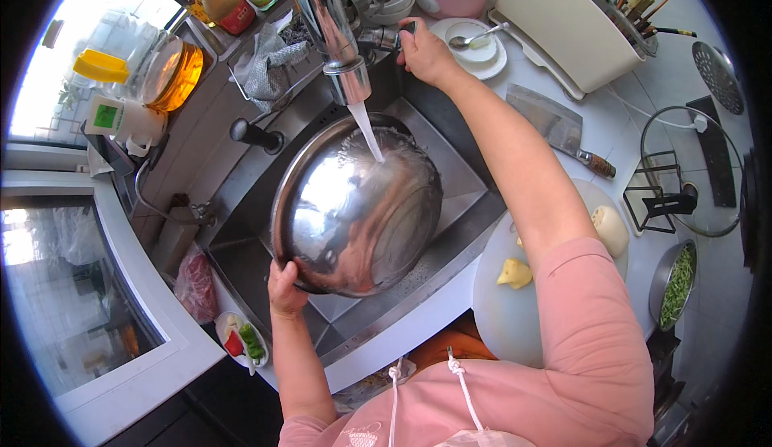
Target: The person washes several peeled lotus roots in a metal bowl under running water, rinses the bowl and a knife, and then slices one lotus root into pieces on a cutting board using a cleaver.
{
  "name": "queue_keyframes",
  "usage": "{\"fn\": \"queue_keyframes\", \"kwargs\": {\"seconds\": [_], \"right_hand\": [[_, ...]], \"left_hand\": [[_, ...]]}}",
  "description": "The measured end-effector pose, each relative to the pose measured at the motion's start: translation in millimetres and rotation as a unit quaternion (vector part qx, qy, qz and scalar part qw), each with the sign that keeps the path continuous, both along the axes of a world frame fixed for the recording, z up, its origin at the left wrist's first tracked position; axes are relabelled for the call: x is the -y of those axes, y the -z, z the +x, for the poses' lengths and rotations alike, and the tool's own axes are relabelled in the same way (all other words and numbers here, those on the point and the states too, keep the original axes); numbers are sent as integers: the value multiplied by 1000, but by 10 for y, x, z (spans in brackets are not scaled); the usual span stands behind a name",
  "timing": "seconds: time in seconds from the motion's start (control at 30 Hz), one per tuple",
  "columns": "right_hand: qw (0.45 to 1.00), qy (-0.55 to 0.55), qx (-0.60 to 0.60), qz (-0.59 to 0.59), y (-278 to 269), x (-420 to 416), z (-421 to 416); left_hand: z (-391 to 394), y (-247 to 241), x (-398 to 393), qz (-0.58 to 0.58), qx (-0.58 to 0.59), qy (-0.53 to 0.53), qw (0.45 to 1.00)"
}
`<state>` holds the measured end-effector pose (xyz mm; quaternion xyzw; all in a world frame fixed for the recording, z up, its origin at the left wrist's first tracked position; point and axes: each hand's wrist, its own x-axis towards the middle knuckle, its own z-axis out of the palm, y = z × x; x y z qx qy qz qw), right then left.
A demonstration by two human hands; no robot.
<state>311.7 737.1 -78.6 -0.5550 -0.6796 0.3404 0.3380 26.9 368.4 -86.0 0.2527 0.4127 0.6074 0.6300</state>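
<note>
My left hand (286,287) grips the rim of a large stainless-steel basin (362,217), which is tilted over the sink (461,187) with its outer bottom turned up towards me. Water (366,132) runs from the chrome faucet (350,82) onto the basin's outside and spreads over the metal. Up at the faucet's side, my right hand (425,55) is closed around the lever handle (408,32). The inside of the basin is hidden from me.
Right of the sink lie a cleaver (552,121) and a round cutting board (500,302) with a piece of ginger (515,273). A bowl of green shreds (675,287) stands farther right. Wrapped meat (196,287) and a small dish of peppers (250,341) sit left. An open window (114,290) juts in.
</note>
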Motion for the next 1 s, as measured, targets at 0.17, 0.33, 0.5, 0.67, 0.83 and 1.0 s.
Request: {"fn": "queue_keyframes", "kwargs": {"seconds": [0.17, 0.33, 0.5, 0.67, 0.83, 1.0], "right_hand": [[1000, -9, -4, -7, -39, 18, -11], [1000, -7, -5, 4, -10, 15, 11], [1000, -14, -5, -13, -73, 50, 24], [1000, -17, -2, -1, -64, 39, 2], [1000, -12, -4, 22, -30, 45, 7], [1000, -11, -7, 17, -26, 46, 2]], "left_hand": [[-248, 388, 334, -33, 74, -114, 990], [8, 329, 265, -2, 215, -92, 972], [384, 138, 133, -51, 249, -154, 955], [726, 142, 97, -81, 293, -206, 930], [1224, -335, -523, -153, 259, -251, 920], [1429, -365, -896, -195, 212, -298, 910]]}}
